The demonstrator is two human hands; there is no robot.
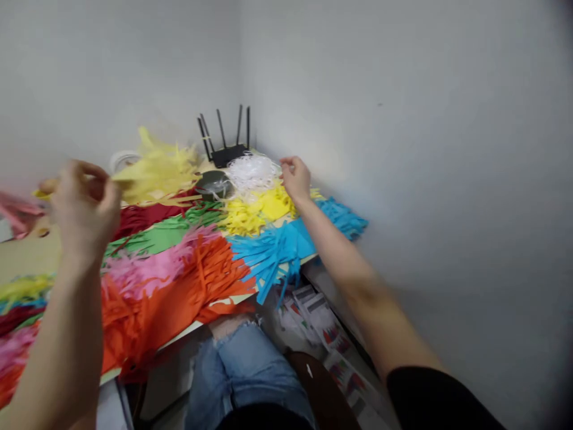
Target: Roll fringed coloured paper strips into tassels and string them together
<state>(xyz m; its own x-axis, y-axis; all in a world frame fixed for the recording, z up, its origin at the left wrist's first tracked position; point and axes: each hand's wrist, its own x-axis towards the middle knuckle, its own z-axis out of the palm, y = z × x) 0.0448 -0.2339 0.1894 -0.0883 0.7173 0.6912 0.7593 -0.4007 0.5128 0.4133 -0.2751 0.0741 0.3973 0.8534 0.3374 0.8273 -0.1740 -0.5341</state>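
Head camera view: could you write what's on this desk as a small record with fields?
Setting: table in a corner of grey walls
Left hand: raised, pinching pale yellow fringed paper; blurred
Right hand: reaching to the white shredded strips, above the yellow fringed paper
Paper piles: blue, orange, pink, green, dark red
Back corner: black router with antennas
Beside strips: dark round container
Under table: printed sheets, person's jeans

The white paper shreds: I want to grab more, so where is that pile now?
In the head view, the white paper shreds sit at the table's far corner, beside the right hand, before the black router.
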